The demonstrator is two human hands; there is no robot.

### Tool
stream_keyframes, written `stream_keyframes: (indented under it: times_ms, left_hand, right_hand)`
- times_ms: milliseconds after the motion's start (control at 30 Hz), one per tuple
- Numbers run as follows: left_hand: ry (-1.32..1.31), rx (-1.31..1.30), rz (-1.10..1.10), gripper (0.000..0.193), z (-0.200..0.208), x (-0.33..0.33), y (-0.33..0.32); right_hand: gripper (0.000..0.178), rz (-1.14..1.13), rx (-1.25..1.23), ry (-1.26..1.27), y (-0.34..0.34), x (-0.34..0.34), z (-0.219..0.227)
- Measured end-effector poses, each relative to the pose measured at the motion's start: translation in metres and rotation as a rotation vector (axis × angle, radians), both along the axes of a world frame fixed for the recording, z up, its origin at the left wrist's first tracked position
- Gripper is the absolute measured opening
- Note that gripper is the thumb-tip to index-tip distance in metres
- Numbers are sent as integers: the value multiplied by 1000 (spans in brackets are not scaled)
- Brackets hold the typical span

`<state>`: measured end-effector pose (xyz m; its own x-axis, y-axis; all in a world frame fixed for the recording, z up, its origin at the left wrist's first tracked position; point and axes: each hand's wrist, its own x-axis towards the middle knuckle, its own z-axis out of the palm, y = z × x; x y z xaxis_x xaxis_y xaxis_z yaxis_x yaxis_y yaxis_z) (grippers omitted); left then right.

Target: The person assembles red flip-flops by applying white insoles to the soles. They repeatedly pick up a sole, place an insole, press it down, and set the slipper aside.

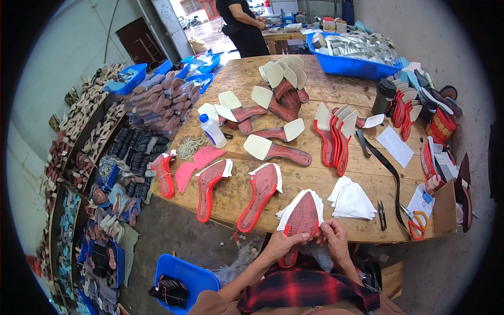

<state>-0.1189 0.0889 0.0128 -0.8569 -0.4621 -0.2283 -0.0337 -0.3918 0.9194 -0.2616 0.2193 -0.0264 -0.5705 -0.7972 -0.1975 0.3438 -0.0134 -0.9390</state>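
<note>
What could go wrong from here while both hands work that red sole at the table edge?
The red sole is held by the left hand and right hand off the table edge; a slipped grip could drop it. The white pieces sit beside the right hand and could get brushed off.

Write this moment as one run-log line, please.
left hand: holds red sole | right hand: pinches its white lining | wooden table

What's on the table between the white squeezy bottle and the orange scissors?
In the head view, red shoe soles and a stack of white fabric pieces lie between the bottle and scissors.
</note>
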Motion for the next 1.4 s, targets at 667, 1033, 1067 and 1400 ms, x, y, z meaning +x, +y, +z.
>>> stream_keyframes:
  times_ms: [667,1033,1067,1400]
  left_hand:
    - [-231,-245,49,35,1,12,32]
    - [-142,-211,75,34,2,-8,29]
    - [-163,-224,12,30,-1,-5,30]
    - [-267,-341,-80,24,4,-4,28]
  right_hand:
    - [22,48,137,629,23,8,20]
    - [12,116,99,1064,19,-15,45]
    - [12,129,119,1050,25,-12,40]
    - [18,379,184,1084,19,-14,48]
